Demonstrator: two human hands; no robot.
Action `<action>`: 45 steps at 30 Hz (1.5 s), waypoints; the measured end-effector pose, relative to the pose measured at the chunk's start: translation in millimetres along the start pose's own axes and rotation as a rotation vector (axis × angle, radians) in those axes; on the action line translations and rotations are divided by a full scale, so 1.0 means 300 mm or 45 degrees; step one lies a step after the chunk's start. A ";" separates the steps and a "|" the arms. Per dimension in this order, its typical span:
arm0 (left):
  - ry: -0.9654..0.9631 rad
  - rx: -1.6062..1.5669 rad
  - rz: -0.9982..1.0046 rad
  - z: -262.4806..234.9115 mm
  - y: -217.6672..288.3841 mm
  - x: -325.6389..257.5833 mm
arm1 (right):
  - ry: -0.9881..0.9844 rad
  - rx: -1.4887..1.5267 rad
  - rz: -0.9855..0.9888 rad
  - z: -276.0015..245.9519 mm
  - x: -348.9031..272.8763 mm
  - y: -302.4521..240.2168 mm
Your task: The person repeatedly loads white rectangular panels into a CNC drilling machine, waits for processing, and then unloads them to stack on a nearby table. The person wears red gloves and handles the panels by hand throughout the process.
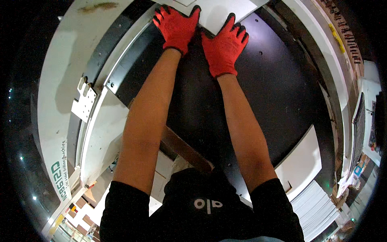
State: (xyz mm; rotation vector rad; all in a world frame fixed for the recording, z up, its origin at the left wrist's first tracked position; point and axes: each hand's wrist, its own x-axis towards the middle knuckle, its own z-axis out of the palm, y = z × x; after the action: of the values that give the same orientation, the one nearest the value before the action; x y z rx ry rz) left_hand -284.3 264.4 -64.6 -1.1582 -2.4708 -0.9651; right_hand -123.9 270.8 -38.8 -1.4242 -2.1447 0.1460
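Note:
A flat white panel (225, 11) lies at the far end of the dark machine table (201, 92), cut off by the top of the picture. My left hand (177, 28), in a red work glove with black fingertips, reaches to the panel's left near edge with its fingers spread. My right hand (226, 47), gloved the same way, is at the panel's near right edge, its thumb and fingers apart. One panel corner shows between the two hands. Both hands look open, the palms turned down; whether they press on the panel or only touch it is unclear.
A pale machine beam (60, 92) curves along the left, with a white perforated bracket (84, 101) by its rail. Another white panel (302, 161) lies near right, above a stack of white sheets (316, 211). A brown bar (185, 149) sits close to my body.

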 end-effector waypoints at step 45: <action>-0.061 0.047 -0.231 -0.033 0.007 0.037 | 0.184 -0.284 0.090 0.040 0.000 0.027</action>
State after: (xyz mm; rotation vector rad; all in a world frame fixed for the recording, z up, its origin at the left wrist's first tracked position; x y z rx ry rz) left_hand -290.5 265.6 -51.0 -0.9699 -2.6566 -0.9435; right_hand -123.2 277.0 -52.0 -1.5844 -2.0433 -0.1701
